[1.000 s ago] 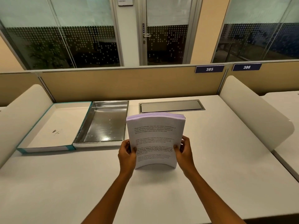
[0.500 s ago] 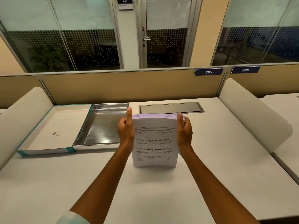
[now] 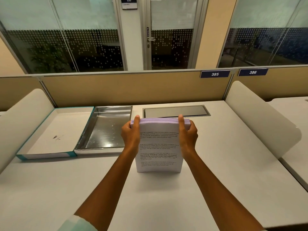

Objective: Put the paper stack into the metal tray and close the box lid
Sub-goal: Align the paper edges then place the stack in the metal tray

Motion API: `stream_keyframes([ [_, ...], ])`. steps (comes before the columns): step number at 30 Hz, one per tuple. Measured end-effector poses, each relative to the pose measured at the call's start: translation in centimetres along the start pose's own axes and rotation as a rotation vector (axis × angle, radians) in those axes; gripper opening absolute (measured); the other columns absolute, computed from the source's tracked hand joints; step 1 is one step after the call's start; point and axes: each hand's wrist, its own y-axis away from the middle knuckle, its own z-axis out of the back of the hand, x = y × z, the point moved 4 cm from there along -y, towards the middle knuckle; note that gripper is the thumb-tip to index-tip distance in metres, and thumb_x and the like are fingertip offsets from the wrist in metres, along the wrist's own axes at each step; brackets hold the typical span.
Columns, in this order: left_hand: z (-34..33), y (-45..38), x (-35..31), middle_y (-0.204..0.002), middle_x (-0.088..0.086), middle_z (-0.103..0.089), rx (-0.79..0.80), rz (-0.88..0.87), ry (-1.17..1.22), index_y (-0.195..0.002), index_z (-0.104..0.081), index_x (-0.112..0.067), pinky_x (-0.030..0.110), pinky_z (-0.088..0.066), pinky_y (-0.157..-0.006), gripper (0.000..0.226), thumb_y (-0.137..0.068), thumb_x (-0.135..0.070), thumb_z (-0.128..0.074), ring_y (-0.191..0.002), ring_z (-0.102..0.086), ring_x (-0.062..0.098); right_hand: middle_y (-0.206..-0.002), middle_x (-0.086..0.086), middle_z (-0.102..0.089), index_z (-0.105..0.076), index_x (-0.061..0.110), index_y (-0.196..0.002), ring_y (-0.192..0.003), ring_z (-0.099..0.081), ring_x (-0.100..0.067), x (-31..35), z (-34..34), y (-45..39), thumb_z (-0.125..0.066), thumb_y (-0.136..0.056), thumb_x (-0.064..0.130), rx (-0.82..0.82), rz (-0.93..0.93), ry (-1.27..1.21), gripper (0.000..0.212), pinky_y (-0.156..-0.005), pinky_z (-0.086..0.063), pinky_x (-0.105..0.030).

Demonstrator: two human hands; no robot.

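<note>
Squaring up the paper stack (image 3: pixel 159 147), looks like: left hand (image 3: pixel 130 135) and right hand (image 3: pixel 188 135) grip its sides, bottom edge on the desk (image 3: pixel 233 164) mid-front. Next it goes left into the empty metal tray (image 3: pixel 108 129) by the back-left corner, then the box lid (image 3: pixel 55 130) folds over.

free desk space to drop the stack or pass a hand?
Bare: the desk right of the paper stack, and in front of it; the metal tray floor. Crowded: far left, box lid against the tray.
</note>
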Motion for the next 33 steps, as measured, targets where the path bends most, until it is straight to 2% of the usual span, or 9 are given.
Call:
stream_keyframes([
  [3, 0.6, 0.4, 0.5, -0.073, 0.001, -0.065, 0.081, -0.046, 0.018, -0.079, -0.062, -0.018, 0.013, -0.046, -0.044, 0.050, -0.086, -0.066, -0.047, -0.066, -0.062, 0.010, -0.090, 0.002, -0.066, -0.055, 0.022, -0.108, -0.075, -0.065, -0.009, -0.6, 0.2, 0.6, -0.041, -0.081, 0.070, 0.054, 0.035, -0.040, 0.057, -0.049, -0.046, -0.010],
  [5, 1.1, 0.8, 1.8, -0.084, 0.003, -0.070, 0.193, -0.064, 0.036, -0.097, -0.065, -0.017, 0.016, -0.053, -0.053, 0.052, -0.083, -0.065, -0.050, -0.074, -0.067, 0.014, -0.093, 0.002, -0.066, -0.053, 0.023, -0.111, -0.078, -0.067, -0.011, -1.8, 0.5, 1.1, -0.043, -0.082, 0.065, 0.128, 0.063, -0.073, 0.053, -0.051, -0.051, -0.014],
  [8, 2.1, 1.7, 4.7, -0.107, 0.003, -0.070, 0.320, -0.080, -0.055, -0.116, -0.058, -0.021, 0.027, -0.061, -0.068, 0.043, -0.082, -0.046, -0.067, -0.093, -0.070, 0.019, -0.103, 0.004, -0.066, -0.051, 0.025, -0.118, -0.088, -0.068, -0.012, -4.8, 1.3, 1.6, -0.053, -0.082, 0.054, 0.237, 0.073, -0.091, 0.046, -0.062, -0.057, -0.020],
  [11, 3.0, 2.3, 7.6, -0.119, 0.008, -0.066, 0.396, -0.079, -0.201, -0.125, -0.053, -0.012, 0.040, -0.060, -0.085, 0.044, -0.085, -0.019, -0.071, -0.105, -0.065, 0.026, -0.113, 0.006, -0.065, -0.049, 0.027, -0.124, -0.099, -0.066, -0.015, -8.6, 2.0, 2.1, -0.061, -0.081, 0.045, 0.336, 0.038, -0.051, 0.048, -0.075, -0.061, -0.028],
  [14, 3.5, 2.7, 9.1, -0.121, 0.014, -0.065, 0.392, -0.058, -0.240, -0.125, -0.055, -0.005, 0.049, -0.055, -0.095, 0.038, -0.088, -0.007, -0.065, -0.108, -0.064, 0.031, -0.117, 0.011, -0.062, -0.046, 0.030, -0.125, -0.104, -0.064, -0.015, -11.3, 2.4, 2.5, -0.065, -0.085, 0.036, 0.421, 0.006, 0.005, 0.045, -0.077, -0.060, -0.023],
  [19, 3.5, 2.6, 9.4, -0.119, 0.016, -0.066, 0.345, -0.045, -0.244, -0.121, -0.057, -0.002, 0.047, -0.055, -0.096, 0.033, -0.088, -0.004, -0.064, -0.106, -0.064, 0.030, -0.111, 0.018, -0.061, -0.046, 0.034, -0.121, -0.104, -0.063, -0.015, -13.4, 2.9, 2.1, -0.057, -0.094, 0.022, 0.428, -0.042, 0.110, 0.031, -0.076, -0.056, -0.017],
  [25, 3.6, 2.0, 9.1, -0.114, 0.017, -0.069, 0.328, -0.092, -0.294, -0.116, -0.061, 0.000, 0.043, -0.057, -0.091, 0.028, -0.088, -0.003, -0.064, -0.098, -0.065, 0.028, -0.113, 0.004, -0.064, -0.049, 0.021, -0.124, -0.094, -0.064, -0.014, -13.0, 2.9, 1.3, -0.054, -0.096, 0.020, 0.395, -0.004, 0.223, 0.029, -0.084, -0.058, -0.034],
  [28, 3.6, 1.3, 9.0, -0.113, 0.016, -0.069, 0.344, -0.108, -0.338, -0.113, -0.062, 0.001, 0.031, -0.057, -0.084, 0.027, -0.087, -0.003, -0.065, -0.094, -0.065, 0.024, -0.113, -0.001, -0.065, -0.050, 0.015, -0.127, -0.091, -0.064, -0.012, -12.3, 2.7, 0.9, -0.054, -0.096, 0.023, 0.406, 0.035, 0.262, 0.032, -0.074, -0.057, -0.024],
  [33, 4.4, -0.3, 8.8, -0.113, 0.017, -0.069, 0.349, -0.086, -0.342, -0.111, -0.062, 0.003, 0.042, -0.060, -0.084, 0.028, -0.087, -0.010, -0.067, -0.095, -0.069, 0.031, -0.112, -0.007, -0.065, -0.049, 0.013, -0.128, -0.089, -0.066, -0.017, -10.9, 0.9, 0.2, -0.052, -0.097, 0.026, 0.442, 0.038, 0.309, 0.034, -0.071, -0.057, -0.026],
])
